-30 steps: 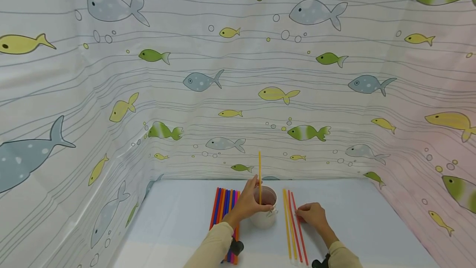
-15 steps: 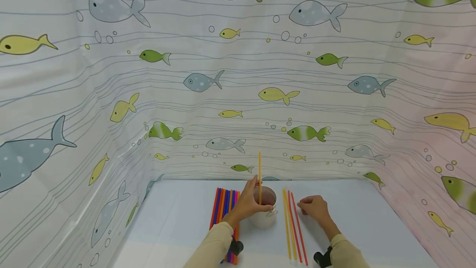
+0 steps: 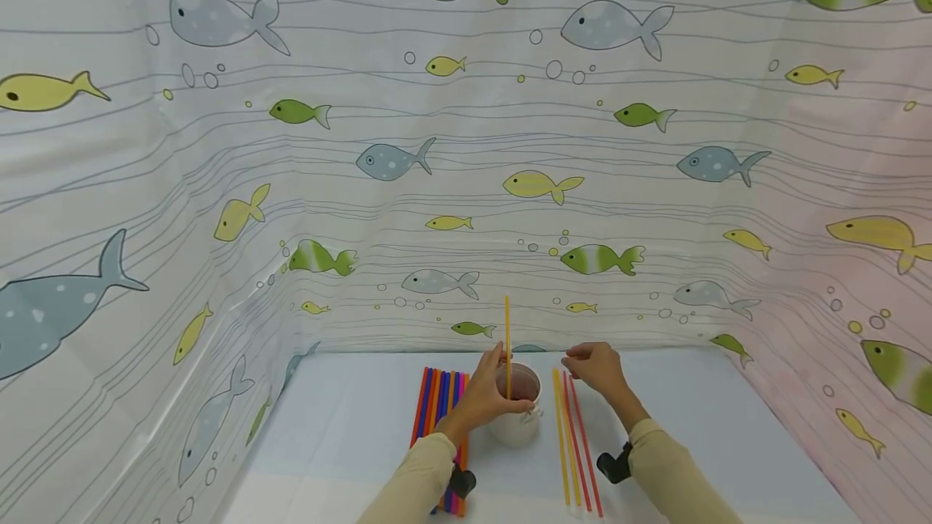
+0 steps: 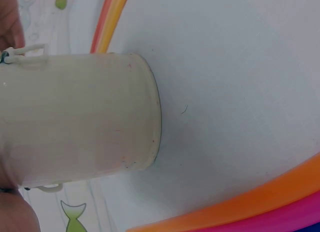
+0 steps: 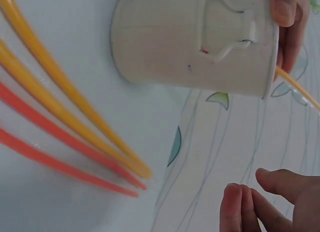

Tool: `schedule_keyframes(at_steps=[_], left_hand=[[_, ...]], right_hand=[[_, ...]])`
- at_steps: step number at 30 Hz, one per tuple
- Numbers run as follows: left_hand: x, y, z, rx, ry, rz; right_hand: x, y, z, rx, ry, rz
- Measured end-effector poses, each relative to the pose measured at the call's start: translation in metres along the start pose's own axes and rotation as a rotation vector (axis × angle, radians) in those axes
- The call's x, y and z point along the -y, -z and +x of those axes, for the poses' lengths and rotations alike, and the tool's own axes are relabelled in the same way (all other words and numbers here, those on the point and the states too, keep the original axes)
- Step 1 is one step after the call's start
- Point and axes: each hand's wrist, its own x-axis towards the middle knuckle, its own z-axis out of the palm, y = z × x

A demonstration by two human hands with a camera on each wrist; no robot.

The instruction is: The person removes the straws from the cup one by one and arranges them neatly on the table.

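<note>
Yellow plastic — one straw (image 3: 507,338) stands upright in the white cup (image 3: 518,423) at the middle of my table (image 3: 349,427), its long axis vertical, its top pointing straight up against the fish-print curtain (image 3: 218,184). My left hand (image 3: 486,395) wraps the cup's left side, fingers curled round the wall and rim, touching the straw just above the lip. My right hand (image 3: 593,366) hovers above the far ends of the loose yellow and red straws (image 3: 575,443) lying right of the cup, fingertips (image 5: 240,207) drawn together with the thumb close by, pinching nothing that I can see.

A straw like this I judge to be very light, thin-walled and smooth — stiff enough to stand, but easy to crush or kink, and liable to slip between dry fingers. A soft pinch near mid-length would suit it best. The cup looks light too, so it likely tips unless steadied.

Left of the cup lies a bundle of blue, orange and pink straws (image 3: 440,411), running near to far.
</note>
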Motion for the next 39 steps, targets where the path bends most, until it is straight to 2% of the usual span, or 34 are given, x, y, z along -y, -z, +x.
schedule_keyframes(at_steps=[8, 15, 22, 28, 39], left_hand=[[0.003, 0.0, 0.0, -0.004, -0.011, 0.013], [0.005, 0.001, 0.0, -0.015, -0.027, 0.011], [0.007, 0.0, 0.0, -0.02, -0.092, 0.005], [0.005, 0.0, 0.0, -0.009, -0.073, 0.0], [0.005, 0.002, 0.0, 0.008, -0.062, 0.013]], right_hand=[[0.033, -0.021, -0.001, -0.036, 0.139, 0.044], [0.049, -0.043, -0.006, -0.003, 0.217, 0.07], [0.056, -0.057, -0.009, 0.024, 0.234, 0.064], [0.06, -0.063, -0.011, 0.033, 0.221, 0.052], [0.061, -0.071, -0.011, -0.023, 0.237, 0.034]])
